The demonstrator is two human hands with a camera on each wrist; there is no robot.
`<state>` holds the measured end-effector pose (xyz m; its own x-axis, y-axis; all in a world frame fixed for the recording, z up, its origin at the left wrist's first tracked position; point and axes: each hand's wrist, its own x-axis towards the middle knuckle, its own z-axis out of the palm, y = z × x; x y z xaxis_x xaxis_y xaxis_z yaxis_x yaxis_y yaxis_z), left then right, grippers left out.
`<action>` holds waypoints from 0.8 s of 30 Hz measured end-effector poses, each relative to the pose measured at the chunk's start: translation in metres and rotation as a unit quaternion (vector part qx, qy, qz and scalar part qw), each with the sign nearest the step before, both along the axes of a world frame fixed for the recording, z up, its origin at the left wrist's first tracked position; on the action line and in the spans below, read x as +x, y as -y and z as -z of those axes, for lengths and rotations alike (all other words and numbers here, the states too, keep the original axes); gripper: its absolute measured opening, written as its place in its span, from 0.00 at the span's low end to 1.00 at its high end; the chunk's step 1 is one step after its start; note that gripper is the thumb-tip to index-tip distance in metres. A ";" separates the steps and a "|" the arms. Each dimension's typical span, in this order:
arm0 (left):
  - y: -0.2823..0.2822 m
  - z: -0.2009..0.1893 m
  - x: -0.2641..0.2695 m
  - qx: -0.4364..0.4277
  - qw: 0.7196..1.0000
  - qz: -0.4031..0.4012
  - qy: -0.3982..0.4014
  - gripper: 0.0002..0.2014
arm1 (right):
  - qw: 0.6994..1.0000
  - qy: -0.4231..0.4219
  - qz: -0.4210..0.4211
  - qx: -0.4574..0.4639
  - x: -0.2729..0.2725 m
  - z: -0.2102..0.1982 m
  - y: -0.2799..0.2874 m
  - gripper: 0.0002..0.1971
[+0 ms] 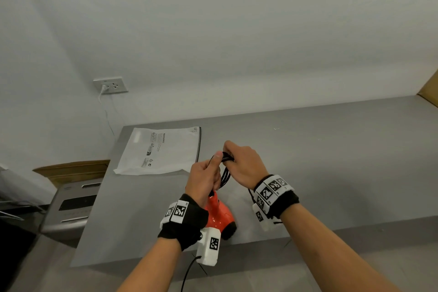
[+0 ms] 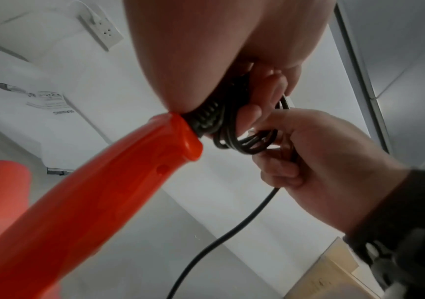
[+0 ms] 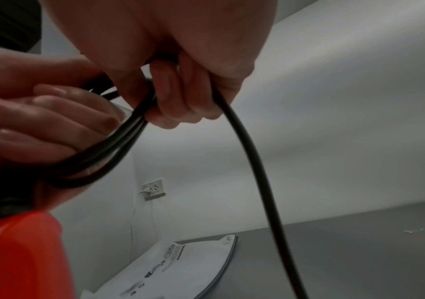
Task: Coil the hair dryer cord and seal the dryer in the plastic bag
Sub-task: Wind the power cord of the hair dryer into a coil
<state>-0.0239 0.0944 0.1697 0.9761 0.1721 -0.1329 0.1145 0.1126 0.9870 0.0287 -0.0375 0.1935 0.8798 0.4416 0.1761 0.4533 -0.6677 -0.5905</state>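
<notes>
Black cord loops clamped in both hands above orange dryer.

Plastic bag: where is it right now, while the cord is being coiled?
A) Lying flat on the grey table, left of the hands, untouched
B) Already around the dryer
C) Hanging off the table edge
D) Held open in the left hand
A: the plastic bag lies flat on the table, apart from both hands, while the left hand and right hand hold the black cord loops above the orange dryer.
</notes>
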 end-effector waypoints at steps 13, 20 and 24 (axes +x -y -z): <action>-0.001 -0.002 0.007 0.068 0.997 0.027 0.024 0.19 | 0.995 -0.098 -0.033 -0.011 0.002 0.024 0.011 0.07; -0.001 0.011 0.009 0.195 0.979 0.004 0.056 0.19 | 0.994 -0.111 -0.017 0.006 0.008 0.019 0.014 0.07; 0.004 0.012 0.008 0.227 0.971 0.002 0.081 0.18 | 0.995 -0.099 -0.024 0.018 0.013 0.018 0.015 0.11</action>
